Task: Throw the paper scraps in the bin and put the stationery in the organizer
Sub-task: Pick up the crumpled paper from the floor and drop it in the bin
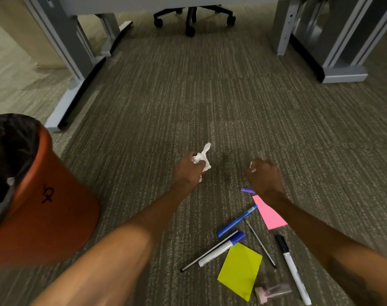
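Where the grey ribbed carpet (188, 96) fills the middle of the frame, the following are listed.

Paper scrap (202, 156): white, crumpled, one twisted end sticking up; pinched in the fingers of the left hand (188, 167), centre frame, above the floor.

Right hand (264, 175): right of centre, fingers curled inward, pale specks at the fingertips; whether it holds anything cannot be told.

Bin (62, 206): orange, round, black liner folded over the rim, a black scribble on its wall; left edge of the frame, well apart from the left hand.

Stationery, lying on the carpet at lower right:
- pink note (268, 214), partly under the right forearm;
- small purple piece (247, 190), just beside the right wrist;
- blue pen (236, 221), lying diagonally;
- white marker with blue cap (221, 249), its body touching the yellow-green note (241, 270);
- thin black pen (208, 252) alongside that marker;
- thin dark stick (261, 244), type unclear;
- white marker with black cap (293, 270), nearest the right forearm;
- pink translucent item (272, 291), blurred, at the bottom edge.

Background, top of frame: grey desk legs (77, 69) and an office chair base (192, 16) on castors.
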A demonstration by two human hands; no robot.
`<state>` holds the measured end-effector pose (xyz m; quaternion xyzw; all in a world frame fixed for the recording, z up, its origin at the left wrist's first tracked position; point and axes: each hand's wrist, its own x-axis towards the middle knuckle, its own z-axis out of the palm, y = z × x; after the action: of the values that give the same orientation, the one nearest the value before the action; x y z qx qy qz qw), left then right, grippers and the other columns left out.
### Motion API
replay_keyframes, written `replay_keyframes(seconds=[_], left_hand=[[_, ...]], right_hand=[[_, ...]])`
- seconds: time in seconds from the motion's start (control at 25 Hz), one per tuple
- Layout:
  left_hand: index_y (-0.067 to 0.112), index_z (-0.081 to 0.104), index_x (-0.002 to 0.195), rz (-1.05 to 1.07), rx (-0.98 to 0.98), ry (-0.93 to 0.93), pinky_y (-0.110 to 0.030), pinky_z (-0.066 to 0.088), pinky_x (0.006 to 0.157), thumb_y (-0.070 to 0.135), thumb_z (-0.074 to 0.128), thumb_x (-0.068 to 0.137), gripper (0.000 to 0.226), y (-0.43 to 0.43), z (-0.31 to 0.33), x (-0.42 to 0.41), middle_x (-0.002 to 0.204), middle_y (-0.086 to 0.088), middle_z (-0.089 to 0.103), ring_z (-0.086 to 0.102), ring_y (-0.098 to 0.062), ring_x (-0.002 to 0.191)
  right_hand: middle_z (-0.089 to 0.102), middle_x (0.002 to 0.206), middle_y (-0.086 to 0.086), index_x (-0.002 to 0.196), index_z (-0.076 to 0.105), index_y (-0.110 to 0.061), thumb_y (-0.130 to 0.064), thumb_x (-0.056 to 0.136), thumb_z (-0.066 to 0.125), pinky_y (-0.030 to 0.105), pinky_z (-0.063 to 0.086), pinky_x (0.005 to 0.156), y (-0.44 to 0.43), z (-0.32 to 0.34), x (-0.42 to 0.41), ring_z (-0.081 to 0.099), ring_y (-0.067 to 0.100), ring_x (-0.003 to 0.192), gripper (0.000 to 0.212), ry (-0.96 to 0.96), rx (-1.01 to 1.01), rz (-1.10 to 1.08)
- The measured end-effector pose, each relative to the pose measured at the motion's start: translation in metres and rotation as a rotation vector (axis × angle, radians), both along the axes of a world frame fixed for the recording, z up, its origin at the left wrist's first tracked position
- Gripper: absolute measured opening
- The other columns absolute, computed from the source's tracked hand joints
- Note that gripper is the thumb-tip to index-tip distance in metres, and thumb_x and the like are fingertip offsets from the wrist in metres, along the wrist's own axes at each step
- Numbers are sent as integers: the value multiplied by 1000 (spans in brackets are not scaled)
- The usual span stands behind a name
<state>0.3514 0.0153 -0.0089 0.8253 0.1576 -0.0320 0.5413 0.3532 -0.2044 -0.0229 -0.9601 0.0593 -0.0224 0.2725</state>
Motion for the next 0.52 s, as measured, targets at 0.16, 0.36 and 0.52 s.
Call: replay_keyframes(seconds=[0.16, 0.36, 0.52], left_hand=[[6, 68, 105, -8, -112, 14, -20, 39, 39, 11, 56, 93, 18, 9, 22, -27, 84, -14, 69, 54, -15, 52], [3, 71, 104, -6, -71, -38, -23, 39, 46, 2, 50, 92, 25, 27, 62, -57, 75, -13, 64, 49, -16, 51], [15, 66, 64, 98, -119, -173, -19, 38, 42, 11, 52, 84, 25, 49, 104, -84, 64, -10, 67, 51, -6, 41]], right_hand=[[66, 89, 12, 113, 54, -14, -19, 83, 75, 32, 52, 61, 33, 22, -26, 65, 25, 69, 37, 47, 528, -107], [65, 90, 13, 117, 63, -16, -10, 93, 61, 24, 46, 46, 77, 74, -47, 62, 21, 67, 25, 225, 1125, -156], [54, 74, 8, 83, 61, -14, -9, 87, 51, 16, 38, 40, 112, 120, -69, 51, 8, 43, 12, 279, 1259, -132]])
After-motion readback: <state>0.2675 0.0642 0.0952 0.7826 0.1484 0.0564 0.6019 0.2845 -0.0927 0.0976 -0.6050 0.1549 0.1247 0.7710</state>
